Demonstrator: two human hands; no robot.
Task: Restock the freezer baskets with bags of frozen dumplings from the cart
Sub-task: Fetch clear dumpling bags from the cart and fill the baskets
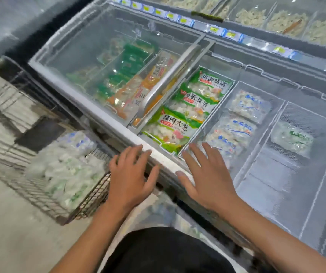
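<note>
The chest freezer (118, 127) stands open in front of me, its wire baskets holding dumpling bags. One basket holds green bags (179, 123), the basket to its right (235, 91) holds clear bags with blue print (235, 131), and a further basket holds one clear bag with green print (292, 137). The wire cart (91, 200) at lower left is piled with clear dumpling bags (63, 168). My left hand (130, 178) hovers with spread fingers over the freezer's front rim, empty. My right hand (205, 174) is flat and empty at the front of the blue-print basket.
A sliding glass lid (103, 56) covers the freezer's left half, over green and orange packs. Price tags (181, 19) line the far rail, with bins of loose frozen food behind. A pallet stack (4, 115) sits at the left on a bare floor.
</note>
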